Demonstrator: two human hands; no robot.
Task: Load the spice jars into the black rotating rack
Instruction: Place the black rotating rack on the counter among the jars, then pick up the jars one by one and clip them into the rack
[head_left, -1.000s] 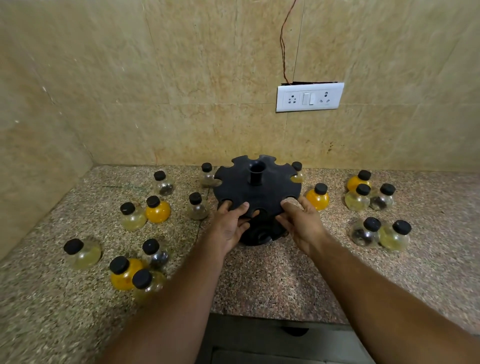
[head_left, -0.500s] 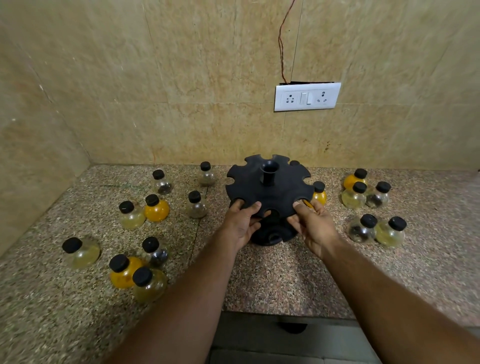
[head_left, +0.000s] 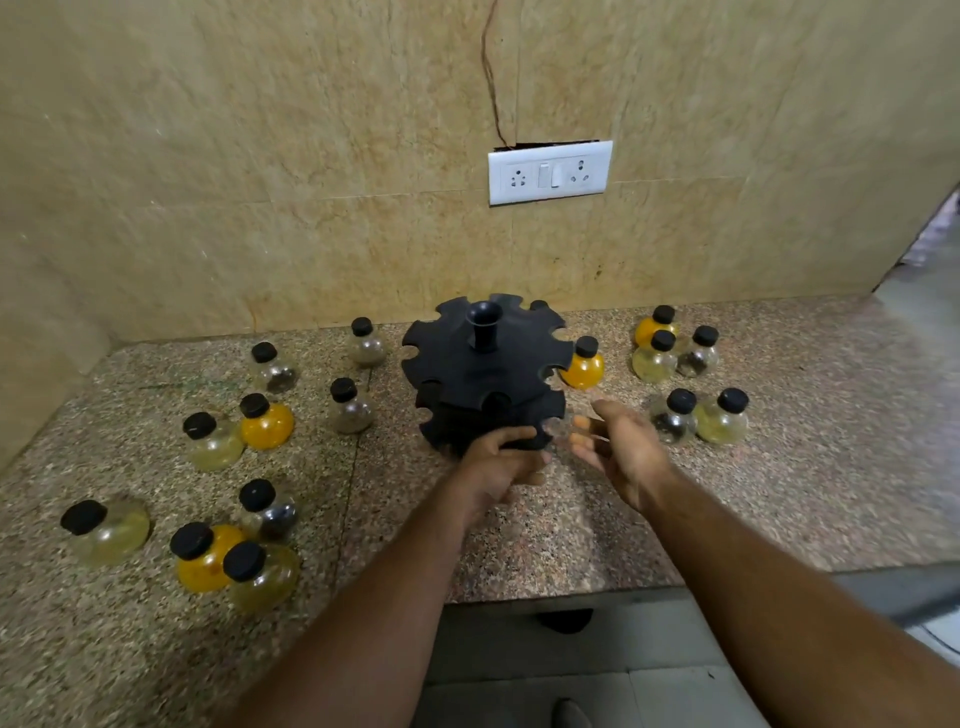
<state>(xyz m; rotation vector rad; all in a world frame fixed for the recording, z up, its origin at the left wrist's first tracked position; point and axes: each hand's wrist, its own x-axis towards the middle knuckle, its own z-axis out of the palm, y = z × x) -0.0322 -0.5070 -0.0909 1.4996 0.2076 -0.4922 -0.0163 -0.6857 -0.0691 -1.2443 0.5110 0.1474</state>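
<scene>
While left hand at rack rim

Both forearms bare, no sleeves; left hand, right hand ungloved, ringless

Both bare forearms reach forward and slightly inward from the bottom of the view, the left one from lower centre, the right one from the lower right corner. The left hand is turned back-up, its fingers curled forward and down over something dark at their tips, the thumb tucked beneath. The right hand is just beside it, a small gap between them, palm turned toward the left hand. Its fingers are loosely spread and half bent, tips pointing left, holding nothing; they look blurred. Both wrists are straight, in line with the forearms.
</scene>
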